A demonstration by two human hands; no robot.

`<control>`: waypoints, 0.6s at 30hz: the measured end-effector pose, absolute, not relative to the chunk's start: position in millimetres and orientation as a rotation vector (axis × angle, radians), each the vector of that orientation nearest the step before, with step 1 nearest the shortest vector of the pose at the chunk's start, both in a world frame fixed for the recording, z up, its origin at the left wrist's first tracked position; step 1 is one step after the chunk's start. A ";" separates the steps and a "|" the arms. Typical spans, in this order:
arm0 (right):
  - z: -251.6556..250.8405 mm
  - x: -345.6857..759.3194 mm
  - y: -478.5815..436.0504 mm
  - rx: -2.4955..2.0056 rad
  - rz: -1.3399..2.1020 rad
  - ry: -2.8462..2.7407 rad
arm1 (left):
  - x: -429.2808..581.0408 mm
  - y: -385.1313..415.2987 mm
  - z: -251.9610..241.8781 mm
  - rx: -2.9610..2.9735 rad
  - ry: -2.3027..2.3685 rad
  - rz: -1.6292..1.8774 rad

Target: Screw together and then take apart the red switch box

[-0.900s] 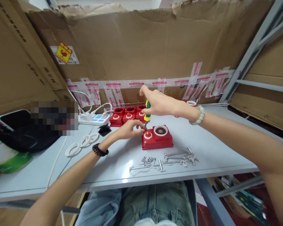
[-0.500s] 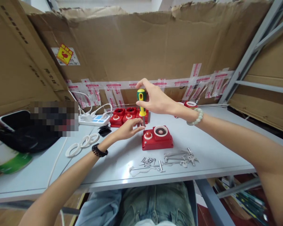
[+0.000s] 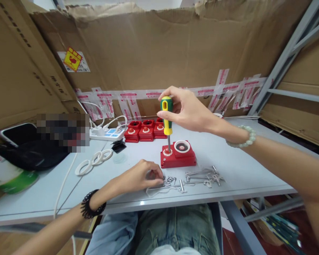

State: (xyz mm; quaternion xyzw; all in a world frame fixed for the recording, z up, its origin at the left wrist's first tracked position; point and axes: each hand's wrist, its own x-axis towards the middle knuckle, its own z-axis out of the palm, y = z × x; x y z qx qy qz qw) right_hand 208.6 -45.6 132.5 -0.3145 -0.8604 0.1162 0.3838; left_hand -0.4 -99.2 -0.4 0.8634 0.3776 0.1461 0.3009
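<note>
My right hand (image 3: 184,109) grips a green and yellow screwdriver (image 3: 167,115) by its handle, upright. Its metal shaft points down in front of or over the red dome on a red box-shaped device (image 3: 179,161), which also carries a white ring around a dark round face. Whether the tip touches the device, I cannot tell. Low over the table, my left hand (image 3: 142,175) is at the left side of a small pile of screws (image 3: 171,180), its fingers curled and the thumb a little apart from them. Metal rods with small T-shaped ends (image 3: 204,175) lie to the right of the screws.
Several similar red devices (image 3: 146,131) stand at the back, beside a white power strip (image 3: 110,134) with plugs. White rings (image 3: 97,159) and a black packet (image 3: 118,146) lie on the left. Cardboard (image 3: 159,53) walls the table, and a metal frame (image 3: 284,58) rises at right.
My left hand has moved from the device's far left corner down to the screws near the table's front edge. The screwdriver has shifted slightly right, from that corner to the red dome.
</note>
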 end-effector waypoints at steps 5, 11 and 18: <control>119.7 206.0 -47.2 -0.757 0.320 -2.192 | -3.0 -91.7 6.8 2.385 1.046 0.707; 103.2 201.5 -48.1 -0.722 0.361 -2.192 | 0.6 -66.6 1.2 2.405 1.059 0.784; 96.9 202.2 -51.4 -0.766 0.400 -2.189 | 11.4 -53.2 -10.9 2.402 0.957 0.675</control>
